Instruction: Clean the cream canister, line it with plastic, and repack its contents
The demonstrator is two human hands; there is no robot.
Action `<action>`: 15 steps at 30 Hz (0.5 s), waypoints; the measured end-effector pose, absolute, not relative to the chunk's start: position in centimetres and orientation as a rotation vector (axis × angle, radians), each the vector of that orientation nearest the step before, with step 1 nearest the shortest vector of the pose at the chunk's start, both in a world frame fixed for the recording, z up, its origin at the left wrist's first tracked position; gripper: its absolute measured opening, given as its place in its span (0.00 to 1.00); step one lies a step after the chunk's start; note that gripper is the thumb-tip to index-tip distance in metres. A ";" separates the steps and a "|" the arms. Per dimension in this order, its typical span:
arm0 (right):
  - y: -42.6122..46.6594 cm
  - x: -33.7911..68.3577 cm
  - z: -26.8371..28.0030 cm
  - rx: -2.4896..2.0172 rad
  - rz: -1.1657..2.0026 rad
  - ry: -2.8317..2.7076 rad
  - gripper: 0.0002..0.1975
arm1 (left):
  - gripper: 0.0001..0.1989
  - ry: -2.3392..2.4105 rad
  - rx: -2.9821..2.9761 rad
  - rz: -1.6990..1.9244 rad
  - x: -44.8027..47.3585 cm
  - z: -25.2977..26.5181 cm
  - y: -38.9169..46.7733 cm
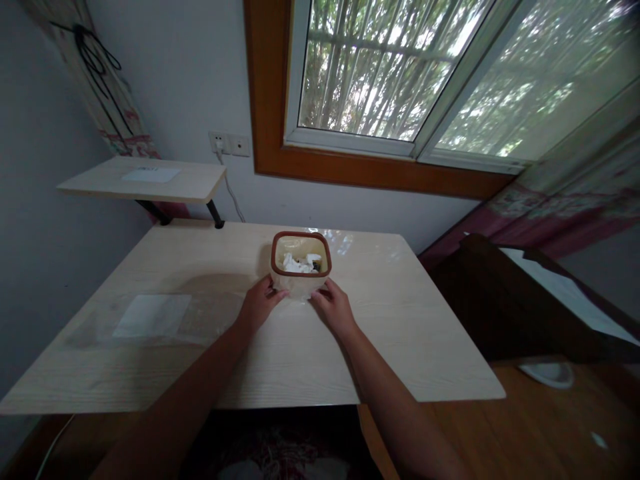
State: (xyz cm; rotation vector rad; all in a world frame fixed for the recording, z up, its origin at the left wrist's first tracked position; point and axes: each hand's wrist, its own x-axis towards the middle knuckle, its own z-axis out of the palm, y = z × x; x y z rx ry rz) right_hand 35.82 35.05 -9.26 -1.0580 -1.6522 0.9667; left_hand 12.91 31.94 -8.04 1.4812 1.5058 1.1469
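A small trash bin (301, 234) with a brown rim and a pale body stands on the table, holding crumpled white tissues (299, 264) and something dark. A thin translucent bag (296, 287) lines it and hangs down over the outside at the front. My left hand (261, 301) is at the bin's lower left side, thumb and fingers closed on the bag's hanging edge. On the lower right, my right hand (334, 305) pinches the bag in the same way. The fingertips behind the bag are partly hidden.
A pale wooden table (400, 333) spans the front. To the left, a clear plastic sheet with white paper (153, 315) lies flat. A raised shelf (145, 180) stands at the back left. Behind are a wall socket (229, 144) and a window (390, 73); dark furniture (480, 300) is at right.
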 end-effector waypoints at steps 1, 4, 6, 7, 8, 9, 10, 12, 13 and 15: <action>35.1 35.8 -9.3 -1.056 0.963 -1.651 0.24 | 0.17 1.500 1.481 1.148 12.9 -8.1 31.9; 35.1 35.8 -9.3 -1.061 0.953 -1.653 0.24 | 0.17 1.488 1.471 1.156 12.9 -8.1 31.9; 35.0 35.7 -9.2 -1.070 0.944 -1.664 0.24 | 0.16 1.486 1.456 1.160 12.9 -8.1 31.8; 35.0 35.7 -9.2 -1.071 0.941 -1.669 0.24 | 0.16 1.486 1.450 1.163 12.9 -8.1 31.8; 35.0 35.7 -9.1 -1.072 0.941 -1.672 0.24 | 0.16 1.485 1.452 1.167 12.9 -8.0 31.7; 35.0 35.8 -9.1 -1.072 0.943 -1.675 0.24 | 0.16 1.482 1.460 1.175 12.9 -7.9 31.7; 35.0 35.9 -9.0 -1.072 0.948 -1.681 0.24 | 0.16 1.478 1.476 1.188 12.9 -7.8 31.7; 35.0 36.2 -8.7 -1.075 0.968 -1.709 0.24 | 0.15 1.477 1.515 1.219 12.8 -7.8 31.7; 35.0 36.5 -8.5 -1.078 0.980 -1.724 0.25 | 0.15 1.480 1.535 1.229 12.8 -7.9 31.8; 34.9 37.5 -8.1 -1.098 0.978 -1.732 0.28 | 0.17 1.472 1.545 1.265 12.8 -8.6 32.1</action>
